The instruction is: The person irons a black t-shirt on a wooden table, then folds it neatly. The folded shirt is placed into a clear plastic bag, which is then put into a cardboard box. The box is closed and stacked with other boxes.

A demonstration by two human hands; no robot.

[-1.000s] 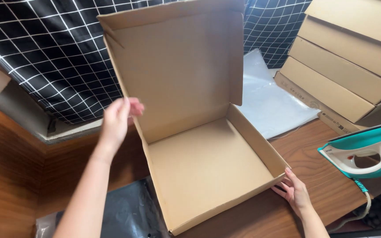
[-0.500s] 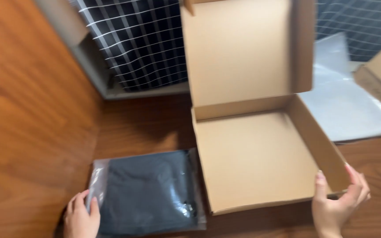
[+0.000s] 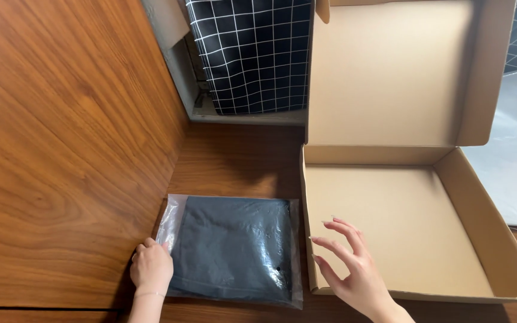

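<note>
You have two hands in view and two main things in front of you: one clear plastic bag (image 3: 231, 248) with a dark folded garment inside, and one open cardboard box (image 3: 402, 221).

Your left hand (image 3: 151, 266) rests on the near left edge of the bag, fingers curled over its rim; whether they pinch the plastic or only press on it, you cannot tell from here. The bag lies flat on the wooden table (image 3: 234, 158), just beside the box's left wall, close to touching it.

Your right hand (image 3: 348, 263) hovers over the near left corner of the box, fingers spread and slightly bent, holding nothing. The wrist crosses the box's front wall.

The box has one lid (image 3: 384, 72), standing upright at the back, with one side flap showing along its right edge. The tray holds nothing.

Behind the table hangs one black cloth with a white grid (image 3: 252, 54). One wooden panel (image 3: 61, 131) rises at your left. One sheet of pale plastic (image 3: 516, 161) lies to the right of the box.
</note>
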